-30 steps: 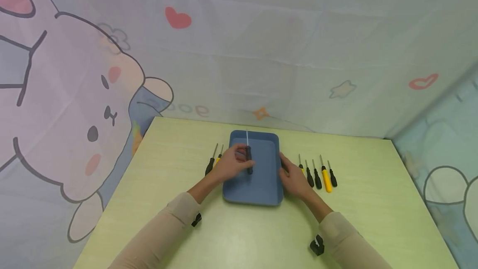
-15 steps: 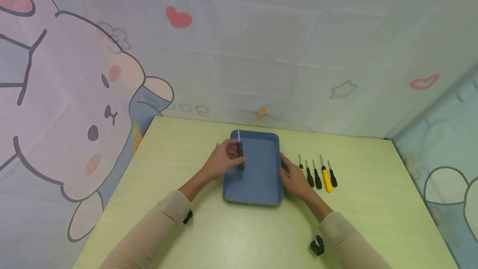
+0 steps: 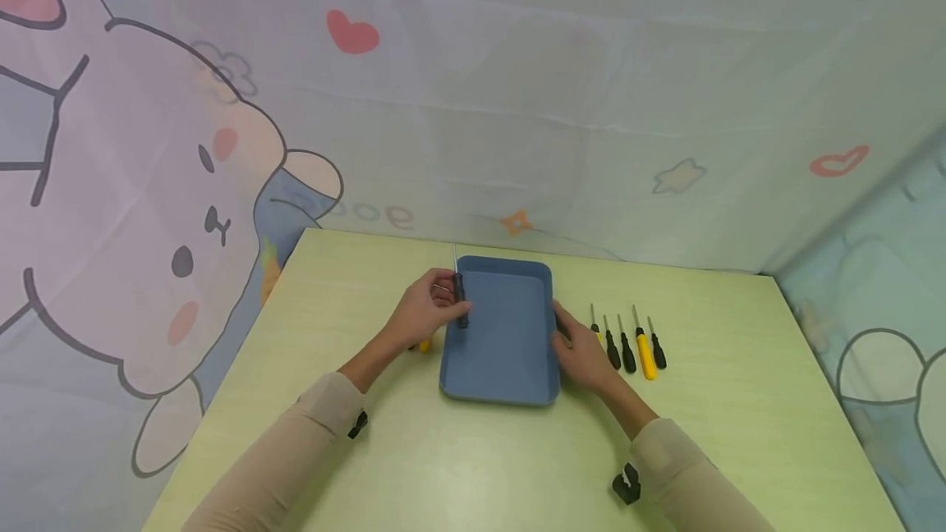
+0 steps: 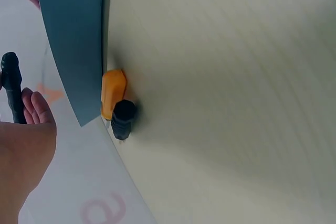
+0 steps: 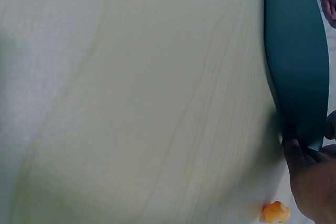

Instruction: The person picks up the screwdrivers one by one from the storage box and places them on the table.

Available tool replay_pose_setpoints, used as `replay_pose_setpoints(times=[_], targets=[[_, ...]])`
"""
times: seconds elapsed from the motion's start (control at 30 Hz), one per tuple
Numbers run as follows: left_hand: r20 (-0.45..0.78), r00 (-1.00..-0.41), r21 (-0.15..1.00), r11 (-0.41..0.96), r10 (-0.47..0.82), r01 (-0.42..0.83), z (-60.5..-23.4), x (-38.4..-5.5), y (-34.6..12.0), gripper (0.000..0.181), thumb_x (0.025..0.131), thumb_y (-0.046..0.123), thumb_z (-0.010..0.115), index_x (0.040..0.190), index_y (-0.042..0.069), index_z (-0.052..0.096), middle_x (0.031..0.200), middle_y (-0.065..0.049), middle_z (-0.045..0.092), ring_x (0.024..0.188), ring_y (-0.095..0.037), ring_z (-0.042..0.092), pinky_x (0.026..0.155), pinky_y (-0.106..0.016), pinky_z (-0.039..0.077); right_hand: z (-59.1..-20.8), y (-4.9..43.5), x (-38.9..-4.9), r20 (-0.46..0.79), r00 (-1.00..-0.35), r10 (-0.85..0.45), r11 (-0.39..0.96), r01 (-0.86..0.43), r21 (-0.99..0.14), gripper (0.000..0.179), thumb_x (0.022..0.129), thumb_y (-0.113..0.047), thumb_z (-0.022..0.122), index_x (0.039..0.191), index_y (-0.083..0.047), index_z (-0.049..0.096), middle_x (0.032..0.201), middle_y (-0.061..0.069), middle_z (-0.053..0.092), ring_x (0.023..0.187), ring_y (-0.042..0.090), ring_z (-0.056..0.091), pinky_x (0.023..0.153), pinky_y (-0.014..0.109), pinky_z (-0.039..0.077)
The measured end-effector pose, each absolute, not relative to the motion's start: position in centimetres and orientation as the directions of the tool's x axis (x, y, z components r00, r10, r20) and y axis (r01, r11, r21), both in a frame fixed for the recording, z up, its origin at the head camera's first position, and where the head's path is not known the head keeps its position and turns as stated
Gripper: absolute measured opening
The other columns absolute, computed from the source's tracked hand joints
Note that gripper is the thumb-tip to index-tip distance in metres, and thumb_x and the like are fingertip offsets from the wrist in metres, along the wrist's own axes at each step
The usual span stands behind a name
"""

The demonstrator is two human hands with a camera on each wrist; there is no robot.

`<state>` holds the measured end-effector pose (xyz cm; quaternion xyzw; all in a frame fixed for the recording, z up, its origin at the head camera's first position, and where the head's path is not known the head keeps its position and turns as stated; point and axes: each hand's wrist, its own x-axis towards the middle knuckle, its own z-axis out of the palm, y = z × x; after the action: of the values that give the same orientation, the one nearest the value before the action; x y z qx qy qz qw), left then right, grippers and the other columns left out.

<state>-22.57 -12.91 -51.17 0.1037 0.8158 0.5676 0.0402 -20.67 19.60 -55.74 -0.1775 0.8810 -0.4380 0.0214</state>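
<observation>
My left hand (image 3: 421, 314) pinches a black-handled screwdriver (image 3: 461, 302) between thumb and fingers, its shaft pointing toward the back wall. The screwdriver is over the left rim of the blue-grey tray (image 3: 502, 335). At the tray's right side, my right hand (image 3: 582, 353) grips the rim. In the left wrist view, a yellow handle (image 4: 113, 93) and a black handle (image 4: 124, 118) of two screwdrivers lie on the table beside the tray wall. My left hand mostly hides these two in the head view.
Right of my right hand lies a row of several screwdrivers, among them a yellow-handled one (image 3: 645, 354) and a black-handled one (image 3: 627, 353). A black clip-like piece (image 3: 626, 484) shows at the right sleeve. A printed cloth wall (image 3: 517, 105) rises behind the table's back edge.
My left hand has carried the screwdriver leftward from above the tray's middle to its left rim, covering more of the two screwdrivers on that side. My right hand stays at the tray.
</observation>
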Motion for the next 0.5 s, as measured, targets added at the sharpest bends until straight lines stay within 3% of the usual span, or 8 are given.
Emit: replay_pose_setpoints(times=[0.5], targets=[[0.023,-0.97,0.938,0.331,0.241,0.105,-50.9,-23.0,-15.4,0.066,0.096,0.021,0.08,0.149,-0.003,0.049,0.125,-0.019,0.06,0.109,-0.029,0.065,0.095,-0.039,0.056,-55.8,19.6,-20.7,0.107,-0.942,-0.318,0.57,-0.28,-0.772,0.06,0.108,-0.006,0.049,0.164,0.003,0.031,0.161,0.026,0.043,0.148,0.041,0.042,0.116,0.06,0.043]])
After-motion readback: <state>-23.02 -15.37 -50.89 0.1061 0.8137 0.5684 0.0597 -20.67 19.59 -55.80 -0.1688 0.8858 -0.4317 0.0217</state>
